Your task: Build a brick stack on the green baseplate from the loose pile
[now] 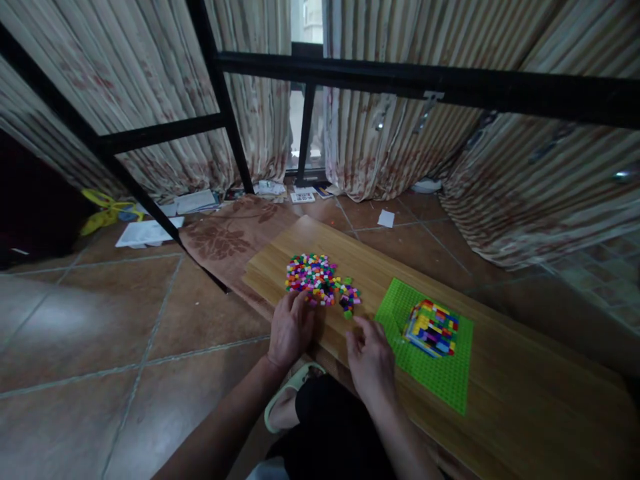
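Observation:
A loose pile of small colourful toy bricks (pixel 311 270) lies on the wooden bench, with a few bricks spread toward its right side. My left hand (pixel 290 330) is at the pile's near edge, its fingers bent together over the bricks; whatever may be between the fingertips is hidden. My right hand (pixel 373 360) hovers between the pile and the green baseplate (pixel 395 300), thumb and forefinger a little apart with nothing visible between them. On the baseplate stands a low block built of multicoloured bricks (pixel 433 328), untouched by either hand.
The long wooden bench (pixel 520 393) runs from upper left to lower right. A brown patterned cloth (pixel 225 233) lies beside its far left end. Black metal bars (pixel 400 73) cross above, before striped curtains (pixel 390 147). Papers (pixel 386 218) lie on the tiled floor.

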The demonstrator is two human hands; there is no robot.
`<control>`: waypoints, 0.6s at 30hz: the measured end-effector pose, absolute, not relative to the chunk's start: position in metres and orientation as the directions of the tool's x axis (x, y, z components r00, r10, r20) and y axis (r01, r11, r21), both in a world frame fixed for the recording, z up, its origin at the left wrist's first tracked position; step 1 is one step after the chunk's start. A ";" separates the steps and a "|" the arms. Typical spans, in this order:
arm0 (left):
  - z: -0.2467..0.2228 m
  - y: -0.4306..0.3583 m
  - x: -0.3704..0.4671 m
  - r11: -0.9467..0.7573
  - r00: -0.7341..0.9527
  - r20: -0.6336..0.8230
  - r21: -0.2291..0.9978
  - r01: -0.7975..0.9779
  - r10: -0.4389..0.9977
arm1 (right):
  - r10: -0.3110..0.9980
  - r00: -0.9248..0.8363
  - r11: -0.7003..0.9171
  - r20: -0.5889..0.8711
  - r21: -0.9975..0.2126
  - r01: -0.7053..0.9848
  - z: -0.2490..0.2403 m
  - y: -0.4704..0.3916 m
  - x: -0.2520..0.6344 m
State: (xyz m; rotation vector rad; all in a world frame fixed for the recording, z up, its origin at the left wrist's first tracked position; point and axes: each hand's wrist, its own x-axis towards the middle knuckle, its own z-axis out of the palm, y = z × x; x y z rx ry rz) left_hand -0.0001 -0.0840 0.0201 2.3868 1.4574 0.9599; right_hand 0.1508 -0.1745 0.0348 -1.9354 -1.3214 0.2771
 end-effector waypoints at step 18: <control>0.007 -0.059 0.000 -0.491 0.281 0.414 0.594 0.637 0.866 | 0.866 0.379 -0.080 0.325 -0.658 0.749 0.033 -0.122 0.168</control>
